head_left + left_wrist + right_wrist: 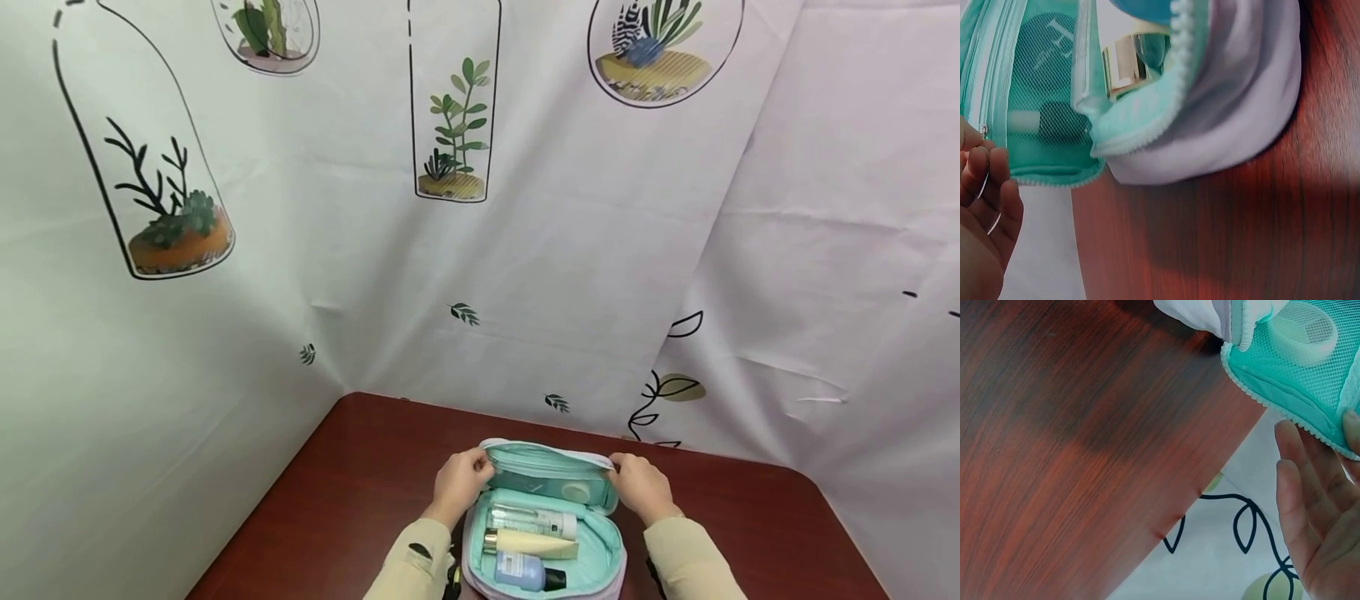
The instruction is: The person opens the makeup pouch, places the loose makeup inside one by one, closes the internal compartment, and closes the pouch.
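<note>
A lilac toiletry bag (619, 560) with a mint-green lining lies unzipped, its lid (551, 454) raised at the back. With thumb and fingertips, my left hand (459, 482) pinches the lid's left side, beside a small zipper pull (985, 131). My right hand (645, 487) pinches the lid's right edge. Behind the lid's mesh are a dark round item (1044, 53), a small item with a black part (1060, 124) and a white round item (1302, 339). In the base lie a clear bottle (521, 520), a cream tube (534, 544) and a blue black-capped bottle (519, 571).
The bag rests on a reddish-brown wooden table (352, 483) with rounded back corners. A white cloth (540, 275) printed with plants in glass jars hangs behind it and along the left side.
</note>
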{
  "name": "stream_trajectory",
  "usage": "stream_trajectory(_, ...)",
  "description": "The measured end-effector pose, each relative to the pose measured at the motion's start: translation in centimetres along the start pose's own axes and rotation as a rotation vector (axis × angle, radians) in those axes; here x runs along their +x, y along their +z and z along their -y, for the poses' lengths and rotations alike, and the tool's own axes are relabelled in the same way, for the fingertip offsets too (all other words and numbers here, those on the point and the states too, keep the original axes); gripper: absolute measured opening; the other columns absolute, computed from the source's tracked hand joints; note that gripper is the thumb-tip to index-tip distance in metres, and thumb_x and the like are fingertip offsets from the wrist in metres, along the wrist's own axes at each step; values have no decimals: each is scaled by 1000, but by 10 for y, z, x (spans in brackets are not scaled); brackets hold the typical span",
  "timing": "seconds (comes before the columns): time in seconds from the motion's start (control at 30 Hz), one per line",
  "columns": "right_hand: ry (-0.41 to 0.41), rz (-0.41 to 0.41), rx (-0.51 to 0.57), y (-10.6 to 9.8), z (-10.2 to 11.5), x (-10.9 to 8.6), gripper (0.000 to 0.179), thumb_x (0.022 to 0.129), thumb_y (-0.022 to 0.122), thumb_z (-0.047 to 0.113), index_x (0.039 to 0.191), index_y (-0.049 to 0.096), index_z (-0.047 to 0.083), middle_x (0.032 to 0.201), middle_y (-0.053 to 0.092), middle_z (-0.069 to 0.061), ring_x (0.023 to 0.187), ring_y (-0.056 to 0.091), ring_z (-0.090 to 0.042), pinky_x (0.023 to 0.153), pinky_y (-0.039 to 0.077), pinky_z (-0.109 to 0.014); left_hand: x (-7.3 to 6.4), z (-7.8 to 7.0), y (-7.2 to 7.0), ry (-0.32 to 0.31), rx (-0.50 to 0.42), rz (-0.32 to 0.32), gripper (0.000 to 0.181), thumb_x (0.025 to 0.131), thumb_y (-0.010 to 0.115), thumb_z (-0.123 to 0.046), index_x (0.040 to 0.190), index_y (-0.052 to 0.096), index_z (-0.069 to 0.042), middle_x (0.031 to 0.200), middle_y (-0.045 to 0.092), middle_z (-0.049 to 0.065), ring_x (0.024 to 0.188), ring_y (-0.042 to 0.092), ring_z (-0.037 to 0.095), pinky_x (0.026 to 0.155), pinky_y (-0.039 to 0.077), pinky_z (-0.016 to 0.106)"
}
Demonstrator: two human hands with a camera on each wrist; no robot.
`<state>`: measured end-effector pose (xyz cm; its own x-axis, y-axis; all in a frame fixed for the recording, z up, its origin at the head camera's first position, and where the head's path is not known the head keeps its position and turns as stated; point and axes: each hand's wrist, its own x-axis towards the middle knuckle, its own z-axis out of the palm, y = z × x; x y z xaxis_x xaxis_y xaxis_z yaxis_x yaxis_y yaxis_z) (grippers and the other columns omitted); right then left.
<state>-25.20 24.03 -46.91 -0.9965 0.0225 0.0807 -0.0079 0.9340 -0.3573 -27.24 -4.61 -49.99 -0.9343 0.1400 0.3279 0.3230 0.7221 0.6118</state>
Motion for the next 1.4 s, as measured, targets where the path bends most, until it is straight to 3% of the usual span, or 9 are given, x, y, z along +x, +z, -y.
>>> stream_trajectory(0.57,0,9,20,0,0,-4,17,85,65,14,98,67,3,90,66,-13,69,59,-20,59,47,-43,2,8,0,-20,59,-134,32,83,59,-12,61,37,-19,53,26,-11,46,24,4,45,19,23)
stream_trajectory(0.7,-7,12,26,1,0,-4,17,85,64,13,99,67,3,91,66,-13,72,61,-22,60,48,-43,2,10,-1,-31,60,-136,31,85,59,-13,61,40,-19,52,29,-10,45,25,5,45,20,23)
stream_trajectory(0.8,-17,14,27,0,0,-3,19,85,64,14,101,66,2,92,66,-13,73,61,-22,61,48,-43,4,13,-4,-52,85,-98,25,86,60,-18,66,46,-19,57,36,-9,48,32,6,45,25,24)
stream_trajectory(0.9,-15,40,54,-2,-3,-3,20,86,64,15,102,66,2,88,65,-11,68,59,-19,58,47,-40,7,17,-7,-125,73,4,16,84,65,-26,83,53,-15,63,42,-7,51,39,8,46,30,27)
stream_trajectory(1.03,9,102,118,1,-7,-5,23,86,65,17,103,65,1,83,63,-6,64,54,-15,56,45,-36,5,26,-7,-219,28,184,45,82,70,-28,118,53,-9,68,52,0,56,49,14,49,38,33)
stream_trajectory(1.1,29,142,159,5,-10,-6,25,86,66,17,105,65,1,85,64,-7,65,55,-15,56,45,-36,3,30,-4,-224,-24,239,49,84,68,-22,126,52,-4,79,60,7,68,57,21,57,46,39)
stream_trajectory(1.23,100,227,288,18,-15,-10,29,86,65,17,109,63,-1,85,63,-8,63,54,-17,53,45,-35,-2,37,1,-253,-208,270,36,90,59,-10,122,55,5,98,62,16,83,60,27,70,48,42)
stream_trajectory(1.3,151,245,357,24,-18,-12,27,88,61,15,108,62,-2,76,60,-7,57,51,-19,48,43,-34,-3,39,3,-255,-279,259,27,91,56,-6,116,59,5,91,63,16,77,59,24,66,48,39)
stream_trajectory(1.4,191,204,454,28,-21,-14,17,89,57,9,100,62,-3,65,55,-6,54,50,-18,48,42,-32,-1,39,5,-253,-329,231,20,91,54,-3,106,66,2,79,63,12,66,54,17,59,44,32)
